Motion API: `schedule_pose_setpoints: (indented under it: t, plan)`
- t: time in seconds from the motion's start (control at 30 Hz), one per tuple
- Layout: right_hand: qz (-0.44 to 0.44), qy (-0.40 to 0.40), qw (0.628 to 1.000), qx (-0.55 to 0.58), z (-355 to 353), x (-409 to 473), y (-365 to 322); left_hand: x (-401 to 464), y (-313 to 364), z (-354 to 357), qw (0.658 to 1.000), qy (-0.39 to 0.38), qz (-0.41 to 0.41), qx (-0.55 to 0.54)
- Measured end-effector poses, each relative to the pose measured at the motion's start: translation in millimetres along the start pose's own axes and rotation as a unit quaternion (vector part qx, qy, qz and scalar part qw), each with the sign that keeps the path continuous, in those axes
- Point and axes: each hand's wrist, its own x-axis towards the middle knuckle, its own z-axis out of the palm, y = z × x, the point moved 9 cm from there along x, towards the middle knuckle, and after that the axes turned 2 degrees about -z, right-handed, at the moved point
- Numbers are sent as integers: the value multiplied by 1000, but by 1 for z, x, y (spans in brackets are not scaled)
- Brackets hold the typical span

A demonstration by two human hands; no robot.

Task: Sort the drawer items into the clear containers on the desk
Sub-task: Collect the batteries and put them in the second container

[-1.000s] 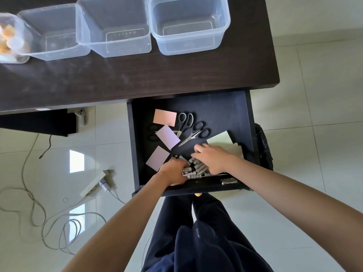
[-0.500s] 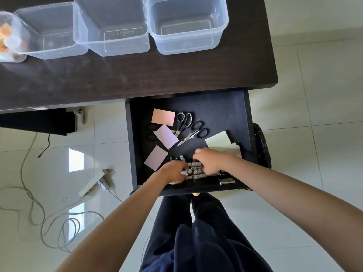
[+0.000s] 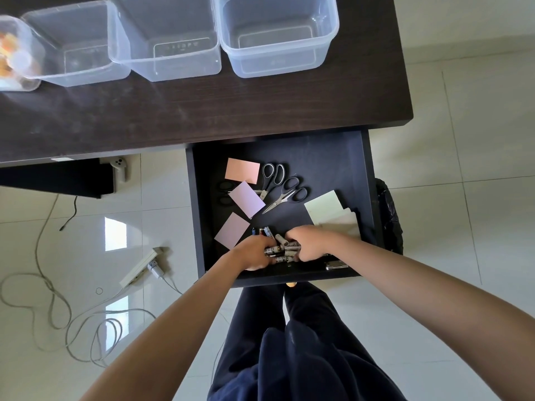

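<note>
While both arms reach into the open drawer (image 3: 367,198) at the centre of the frame, the left hand (image 3: 254,253) and right hand (image 3: 307,244) curl around a heap of batteries (image 3: 282,250) lying between them near the drawer's front edge – mostly crosswise, ends toward each palm. Both hands touch the heap, equally close. Scissors (image 3: 285,195) and paper notes lie further back. Three empty clear containers (image 3: 278,36) wait on the dark surface (image 3: 202,108) at the top – well apart.

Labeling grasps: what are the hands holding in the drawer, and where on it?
Both hands, left and right, curl round the batteries pile, one from each side, gathering it; exact finger contact is hidden.
</note>
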Motion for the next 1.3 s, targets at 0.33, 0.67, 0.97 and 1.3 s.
schedule_pose_setpoints:
  t: [0.33,0.67,0.97,1.3]
  plan:
    - [23,-28,996,82,10,-1,9,2,-3,-1,999,-17,-10,-38]
    - [24,-34,993,110,15,-8,13,-1,4,-3,995,-13,27,-93]
    - [33,-49,990,131,13,-17,14,-7,5,-1,992,-18,21,-124]
    - [41,-56,984,165,11,-23,15,-14,11,-9,997,-8,19,-77]
